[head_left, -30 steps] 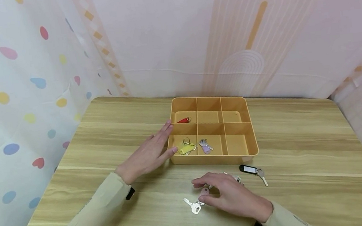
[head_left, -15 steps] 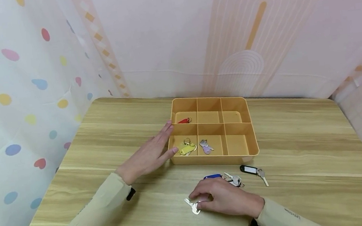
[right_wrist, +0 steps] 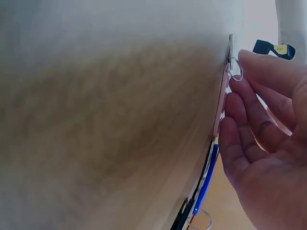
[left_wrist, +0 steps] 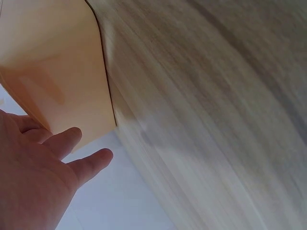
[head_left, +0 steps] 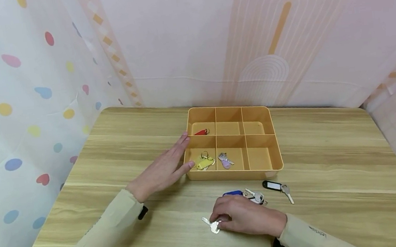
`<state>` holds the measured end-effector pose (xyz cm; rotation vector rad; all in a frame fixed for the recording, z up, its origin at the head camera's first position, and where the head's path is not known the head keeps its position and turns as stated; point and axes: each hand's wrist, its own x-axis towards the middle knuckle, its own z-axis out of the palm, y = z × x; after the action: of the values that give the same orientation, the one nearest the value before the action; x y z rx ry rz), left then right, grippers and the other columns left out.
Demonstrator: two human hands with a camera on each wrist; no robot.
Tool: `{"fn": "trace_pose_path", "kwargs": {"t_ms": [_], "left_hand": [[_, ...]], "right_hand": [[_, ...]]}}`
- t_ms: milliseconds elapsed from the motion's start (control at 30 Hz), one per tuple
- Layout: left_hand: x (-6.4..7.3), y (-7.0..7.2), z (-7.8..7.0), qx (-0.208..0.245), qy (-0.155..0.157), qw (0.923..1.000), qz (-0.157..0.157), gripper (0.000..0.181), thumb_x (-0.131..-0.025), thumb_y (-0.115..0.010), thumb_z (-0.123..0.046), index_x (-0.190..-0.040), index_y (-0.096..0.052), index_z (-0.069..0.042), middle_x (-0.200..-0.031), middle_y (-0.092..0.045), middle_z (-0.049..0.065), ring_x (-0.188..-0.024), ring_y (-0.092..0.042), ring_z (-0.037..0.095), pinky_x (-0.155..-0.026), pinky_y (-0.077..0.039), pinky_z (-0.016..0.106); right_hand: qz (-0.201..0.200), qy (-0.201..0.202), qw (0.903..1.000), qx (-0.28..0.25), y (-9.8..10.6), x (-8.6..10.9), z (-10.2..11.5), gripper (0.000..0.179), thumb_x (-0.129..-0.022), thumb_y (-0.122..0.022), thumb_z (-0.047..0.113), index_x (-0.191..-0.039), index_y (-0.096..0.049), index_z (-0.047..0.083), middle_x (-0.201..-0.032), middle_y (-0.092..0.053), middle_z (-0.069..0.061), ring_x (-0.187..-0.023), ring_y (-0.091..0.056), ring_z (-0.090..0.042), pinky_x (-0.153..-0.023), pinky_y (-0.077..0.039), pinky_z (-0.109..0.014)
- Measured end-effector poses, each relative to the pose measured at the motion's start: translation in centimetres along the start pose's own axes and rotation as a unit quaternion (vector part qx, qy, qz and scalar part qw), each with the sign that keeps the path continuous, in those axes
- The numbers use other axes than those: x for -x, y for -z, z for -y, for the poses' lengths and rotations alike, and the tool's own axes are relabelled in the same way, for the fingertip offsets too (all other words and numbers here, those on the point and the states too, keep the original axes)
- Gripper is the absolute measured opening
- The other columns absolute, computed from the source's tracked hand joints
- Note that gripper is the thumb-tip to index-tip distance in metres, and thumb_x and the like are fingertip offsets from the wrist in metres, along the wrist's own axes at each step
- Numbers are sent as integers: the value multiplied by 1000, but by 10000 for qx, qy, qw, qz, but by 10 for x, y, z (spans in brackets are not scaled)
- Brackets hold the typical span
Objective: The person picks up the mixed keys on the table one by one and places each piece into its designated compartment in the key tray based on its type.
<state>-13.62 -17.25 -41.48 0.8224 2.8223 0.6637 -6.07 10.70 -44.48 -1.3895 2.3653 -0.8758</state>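
My right hand (head_left: pixel 245 217) is low over the table, thumb and fingertips pinching the ring (right_wrist: pixel 238 71) of a silver key (head_left: pixel 214 227). The key's pink tag (right_wrist: pixel 221 98) shows edge-on along the tabletop in the right wrist view; the hand covers it from the head. My left hand (head_left: pixel 161 171) rests with straight fingers against the left side of an orange divided box (head_left: pixel 232 174). Inside the box, a red tag (head_left: pixel 200 132) lies back left, a yellow key tag (head_left: pixel 205 163) front left, and a purple-tagged key (head_left: pixel 225 161) front middle.
Just beyond the right hand lie a blue tag (head_left: pixel 233 193) and another silver key (head_left: pixel 255 194), partly hidden by the hand. Farther right is a black-framed key tag (head_left: pixel 271 185) with its key. Patterned curtains stand behind and left of the wooden table (head_left: pixel 333 165).
My right hand has come toward me and a little left, its fingers closing at the pink-tagged key. This uncovers the blue tag. The left hand stays at the box.
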Motion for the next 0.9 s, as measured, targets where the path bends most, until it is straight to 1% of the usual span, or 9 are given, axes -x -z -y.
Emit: {"fn": "trace_pose_path", "kwargs": {"t_ms": [133,400,567,767,900], "left_hand": [[0,0,0,17,-12,10000,-13,78,-110,-39,-52,-167,-10,-6,-174,-4,9,-157,-18,28,-123,-28,52],[1,0,-1,59,30,10000,9,79,-110,-38,-53,-167,-10,-7,-174,-2,6,-157,-16,27,-124,-25,49],[1,0,-1,70,25,10000,19,79,-110,-37,-54,-167,-8,-7,-174,-1,7,-157,-15,27,-125,-24,49],[2,0,-1,80,14,10000,-4,79,-110,-37,-55,-167,-8,-8,-174,0,6,-157,-15,27,-124,-25,49],[2,1,-2,108,1,9999,-26,80,-110,-38,-55,-167,-8,-8,-174,-1,8,-157,-17,28,-124,-26,50]], "right_hand": [[1,75,9997,234,1,1,0,12,-93,-75,7,-101,-79,15,-97,-67,12,-90,-57,3,-84,-47,-12],[72,76,9990,441,2,2,-1,9,-95,-74,9,-97,-78,17,-97,-70,12,-95,-60,2,-87,-49,-12],[55,83,9993,358,4,3,-3,8,-97,-74,11,-97,-78,18,-99,-70,12,-97,-61,2,-90,-51,-15],[-199,105,9996,196,11,6,-5,10,-96,-75,11,-97,-78,20,-98,-70,15,-94,-60,5,-87,-52,-18],[-330,-34,9994,-38,16,9,-3,10,-97,-74,11,-98,-78,20,-99,-69,17,-94,-60,6,-87,-52,-19]]}}
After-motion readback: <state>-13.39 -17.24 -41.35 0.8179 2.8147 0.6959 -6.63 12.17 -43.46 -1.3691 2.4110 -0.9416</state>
